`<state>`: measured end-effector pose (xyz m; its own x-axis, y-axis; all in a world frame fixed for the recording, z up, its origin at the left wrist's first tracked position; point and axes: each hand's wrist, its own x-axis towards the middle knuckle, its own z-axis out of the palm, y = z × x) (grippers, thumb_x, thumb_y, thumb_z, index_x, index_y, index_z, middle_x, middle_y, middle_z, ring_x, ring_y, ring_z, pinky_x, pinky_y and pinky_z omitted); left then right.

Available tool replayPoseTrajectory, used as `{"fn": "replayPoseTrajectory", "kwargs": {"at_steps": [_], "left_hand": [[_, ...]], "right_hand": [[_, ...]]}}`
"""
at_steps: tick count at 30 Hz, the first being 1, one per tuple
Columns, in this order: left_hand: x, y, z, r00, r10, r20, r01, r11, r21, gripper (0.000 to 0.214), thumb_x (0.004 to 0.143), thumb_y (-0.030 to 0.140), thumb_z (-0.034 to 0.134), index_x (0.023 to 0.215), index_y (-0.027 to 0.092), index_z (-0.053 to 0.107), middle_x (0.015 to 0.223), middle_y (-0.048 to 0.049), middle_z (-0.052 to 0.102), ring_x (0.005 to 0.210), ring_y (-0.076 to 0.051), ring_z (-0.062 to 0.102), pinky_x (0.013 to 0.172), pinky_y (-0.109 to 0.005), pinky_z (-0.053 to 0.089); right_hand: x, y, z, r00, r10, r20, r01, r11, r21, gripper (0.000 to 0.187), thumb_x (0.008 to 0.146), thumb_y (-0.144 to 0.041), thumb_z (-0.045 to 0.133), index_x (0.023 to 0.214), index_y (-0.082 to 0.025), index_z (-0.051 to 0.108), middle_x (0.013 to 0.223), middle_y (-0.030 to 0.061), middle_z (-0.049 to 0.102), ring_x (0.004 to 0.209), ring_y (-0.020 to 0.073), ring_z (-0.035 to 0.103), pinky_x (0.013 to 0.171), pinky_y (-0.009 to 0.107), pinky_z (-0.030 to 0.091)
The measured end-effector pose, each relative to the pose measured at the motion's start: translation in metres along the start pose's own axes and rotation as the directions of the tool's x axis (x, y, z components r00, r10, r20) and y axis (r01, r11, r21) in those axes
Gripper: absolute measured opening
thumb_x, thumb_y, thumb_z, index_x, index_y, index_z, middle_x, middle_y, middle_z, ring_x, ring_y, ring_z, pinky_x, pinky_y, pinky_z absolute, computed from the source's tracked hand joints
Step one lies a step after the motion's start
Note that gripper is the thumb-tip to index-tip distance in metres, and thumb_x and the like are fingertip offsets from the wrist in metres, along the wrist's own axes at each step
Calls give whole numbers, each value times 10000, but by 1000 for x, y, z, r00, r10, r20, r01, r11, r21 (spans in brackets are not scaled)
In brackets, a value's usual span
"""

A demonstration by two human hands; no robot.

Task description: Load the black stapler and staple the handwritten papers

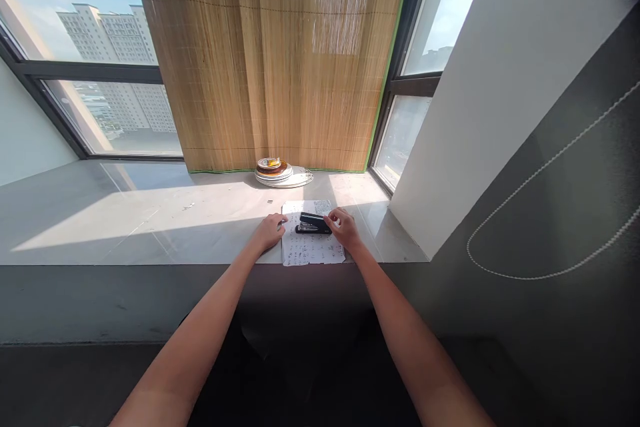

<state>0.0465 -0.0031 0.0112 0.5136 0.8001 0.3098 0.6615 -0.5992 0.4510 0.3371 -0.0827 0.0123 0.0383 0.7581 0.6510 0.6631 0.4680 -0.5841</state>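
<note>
A black stapler [313, 223] lies on a printed sheet of paper [311, 249] on the pale stone sill [150, 213]. My right hand [344, 227] is closed around the stapler's right end, fingers curled over its top. My left hand [270, 231] rests on the sill at the paper's left edge, its fingers curled and touching the sheet close to the stapler's left end. Both forearms reach in from below.
A stack of plates [280, 173] with a small bowl on top stands behind the paper, against a bamboo mat [270, 67] leaning on the window. A white wall [480, 93] closes the right side. The sill's front edge runs just below the paper. Small bits lie on the sill left.
</note>
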Motion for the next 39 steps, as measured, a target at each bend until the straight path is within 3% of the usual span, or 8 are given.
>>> {"fn": "replayPoseTrajectory", "kwargs": {"at_steps": [6,14,30,39], "left_hand": [[-1,0,0,1000,1,-1,-1,1000,-10,381,907,155,528,1228,183,731,1297,-114,725,1258,-293,647,1118,-432,518],[-1,2,-1,1000,0,0,0,1000,-15,375,910,156,525,1220,189,733,1283,-110,725,1247,-295,649,1130,-437,513],[1,-5,0,999,-51,-16,50,997,-50,469,883,97,517,1317,173,676,1410,-116,686,1332,-282,625,1150,-409,493],[-1,-5,0,998,-68,-17,66,991,-113,437,883,129,553,1296,177,686,1383,-131,695,1307,-313,632,1124,-439,504]], "right_hand": [[1,5,5,998,0,56,4,998,-63,474,1042,-531,499,673,-261,374,713,24,508,739,215,507,720,355,427],[0,10,7,997,22,74,-15,996,-90,491,1047,-535,499,677,-257,334,701,9,462,724,204,472,693,337,401],[-1,8,8,986,109,128,-95,989,-115,584,1066,-591,428,604,-240,371,766,49,554,819,221,538,706,330,409],[7,16,13,974,188,125,-178,980,-86,593,1042,-550,346,531,-252,300,602,15,472,585,171,477,640,334,357]]}}
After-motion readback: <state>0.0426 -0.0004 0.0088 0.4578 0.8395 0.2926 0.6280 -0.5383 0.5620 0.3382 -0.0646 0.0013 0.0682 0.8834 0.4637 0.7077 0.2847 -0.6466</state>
